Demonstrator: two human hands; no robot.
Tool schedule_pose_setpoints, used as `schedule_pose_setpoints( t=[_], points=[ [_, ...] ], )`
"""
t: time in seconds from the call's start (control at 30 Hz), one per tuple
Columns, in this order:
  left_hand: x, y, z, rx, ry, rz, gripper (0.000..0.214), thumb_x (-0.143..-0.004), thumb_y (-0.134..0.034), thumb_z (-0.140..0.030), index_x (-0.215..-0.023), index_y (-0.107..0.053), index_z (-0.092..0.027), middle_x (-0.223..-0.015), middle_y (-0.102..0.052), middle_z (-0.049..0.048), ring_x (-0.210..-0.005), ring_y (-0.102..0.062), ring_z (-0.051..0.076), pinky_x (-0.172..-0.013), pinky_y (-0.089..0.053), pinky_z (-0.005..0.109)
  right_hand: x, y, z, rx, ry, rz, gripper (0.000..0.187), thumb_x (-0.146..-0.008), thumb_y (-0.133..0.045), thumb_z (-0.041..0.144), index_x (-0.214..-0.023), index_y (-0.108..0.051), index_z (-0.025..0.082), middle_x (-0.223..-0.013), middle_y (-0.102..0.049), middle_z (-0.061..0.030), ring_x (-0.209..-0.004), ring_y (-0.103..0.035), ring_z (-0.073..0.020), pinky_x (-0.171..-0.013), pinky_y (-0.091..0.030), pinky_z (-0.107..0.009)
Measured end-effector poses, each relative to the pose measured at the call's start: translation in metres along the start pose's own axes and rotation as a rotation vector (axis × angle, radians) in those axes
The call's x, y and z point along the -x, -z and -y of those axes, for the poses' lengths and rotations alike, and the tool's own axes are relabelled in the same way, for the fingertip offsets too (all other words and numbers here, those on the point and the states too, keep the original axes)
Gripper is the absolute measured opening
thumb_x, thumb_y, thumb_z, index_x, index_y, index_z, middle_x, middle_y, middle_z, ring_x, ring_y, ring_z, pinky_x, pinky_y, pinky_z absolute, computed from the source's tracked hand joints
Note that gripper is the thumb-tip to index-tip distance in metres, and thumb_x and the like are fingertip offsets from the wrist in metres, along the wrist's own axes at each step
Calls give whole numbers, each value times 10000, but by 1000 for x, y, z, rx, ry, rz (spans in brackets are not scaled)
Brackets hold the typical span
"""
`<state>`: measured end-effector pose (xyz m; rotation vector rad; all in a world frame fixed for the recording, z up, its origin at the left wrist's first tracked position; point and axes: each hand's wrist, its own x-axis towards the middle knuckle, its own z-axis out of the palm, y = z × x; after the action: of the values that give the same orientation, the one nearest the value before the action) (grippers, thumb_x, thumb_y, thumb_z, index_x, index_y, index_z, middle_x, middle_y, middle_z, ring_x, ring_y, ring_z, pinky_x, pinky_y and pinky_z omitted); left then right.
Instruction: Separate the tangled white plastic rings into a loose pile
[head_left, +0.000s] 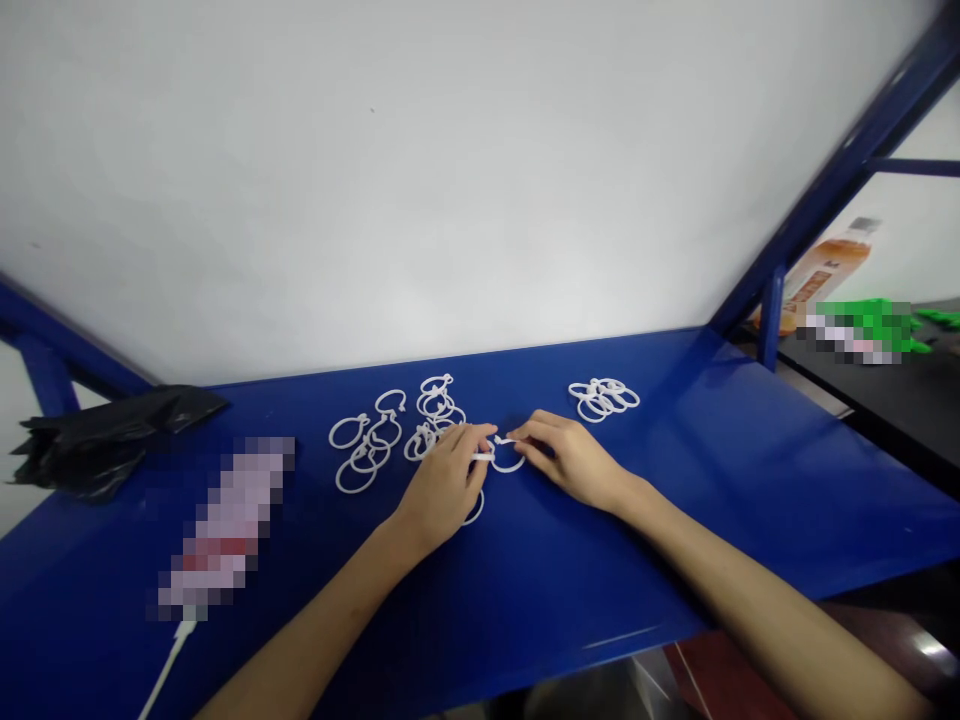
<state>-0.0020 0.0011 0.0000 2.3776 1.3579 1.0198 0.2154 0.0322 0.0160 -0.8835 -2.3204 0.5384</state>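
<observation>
A white plastic ring, like a shower curtain ring, is between my two hands, with a gap at its top. My right hand is closed in a pinch on its right side. My left hand has its fingers closed at the ring's left side; the fingers partly hide what is in them. Another ring shows from under my left hand. Behind that hand lies a loose pile of white rings, partly covered by the fingers. More rings lie left of it.
A small cluster of rings lies to the right on the blue table. At left are a black plastic bag and a blurred-out object with a white cable. An orange bottle stands beyond the blue frame.
</observation>
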Motion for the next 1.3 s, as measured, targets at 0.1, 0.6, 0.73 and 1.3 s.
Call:
schedule_pose_setpoints(
  t=[0.1, 0.6, 0.73, 1.3],
  points=[
    [-1, 2, -2, -41, -9, 22, 277, -905, -475, -74, -1119, -581, -214, -976, -662, 38, -957, -623, 201, -894, -519, 397, 1, 0, -1, 7, 12, 31, 212, -998, -497, 213, -1117, -672, 198, -980, -648, -73, -877, -643, -185, -801, -532, -334],
    [0, 16, -15, -185, -30, 89, 424, -850, -597, -269, -1270, -573, -224, -1148, -655, 70, -1077, -521, 284, -970, -381, 485, 0, 3, -3, 2, -164, -17, 81, -951, -589, 223, -968, -668, 211, -910, -728, -26, -784, -678, -168, -708, -513, -284],
    [0, 14, -16, -92, -69, 60, 235, -949, -539, -326, -1145, -632, -235, -1037, -694, 45, -1016, -547, 237, -945, -392, 428, 0, 3, 1, -18, -127, 31, 63, -945, -612, 245, -930, -663, 211, -866, -728, -13, -735, -670, -154, -677, -494, -264],
    [-7, 15, -16, 101, 139, -174, 289, -943, -567, -414, -726, -595, -226, -736, -634, -23, -760, -569, 170, -752, -445, 322, 1, -3, 19, -189, -9, -74, 130, -990, -530, 275, -990, -643, 210, -929, -711, -37, -816, -669, -160, -719, -528, -287]
  ],
)
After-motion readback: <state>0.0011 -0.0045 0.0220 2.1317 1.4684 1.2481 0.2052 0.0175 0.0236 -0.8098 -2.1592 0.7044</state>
